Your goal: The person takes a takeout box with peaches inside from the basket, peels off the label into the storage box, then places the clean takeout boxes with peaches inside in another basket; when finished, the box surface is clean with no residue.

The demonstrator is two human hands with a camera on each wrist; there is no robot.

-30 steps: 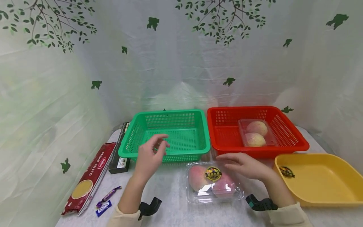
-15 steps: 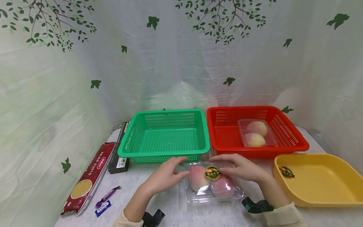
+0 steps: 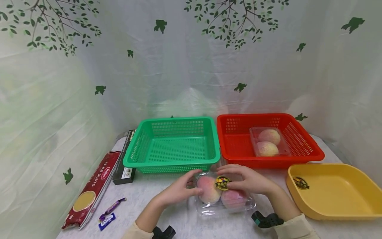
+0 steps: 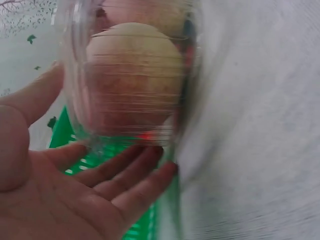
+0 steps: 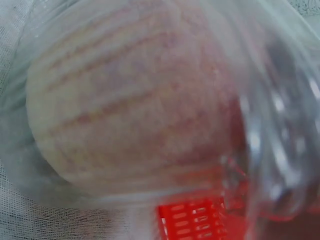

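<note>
A clear plastic clamshell box of peaches (image 3: 210,211) lies on the table in front of the person, two pinkish peaches inside and a black-and-gold sticker (image 3: 222,183) on its lid. My left hand (image 3: 179,190) reaches round the box's left end, its thumb at the lid's edge. In the left wrist view, the extended fingers (image 4: 132,180) touch the end wall. From the far right side my right hand (image 3: 249,179) holds the box, thumb on the lid by the sticker and fingers along the far edge. The right wrist view shows a blurred peach (image 5: 135,100) through plastic; no fingers appear there.
A green basket (image 3: 171,165) and a red basket (image 3: 265,163) stand behind; the red one holds a two-peach pack (image 3: 268,148). A yellow tray (image 3: 343,199) is at right. At left lie a red packet (image 3: 92,189), black box (image 3: 125,166) and small candies (image 3: 111,209), (image 3: 106,221).
My left hand has come down from over the green basket to the box's left end. My right hand has slid slightly left, its thumb now on the lid. The box has barely moved.
</note>
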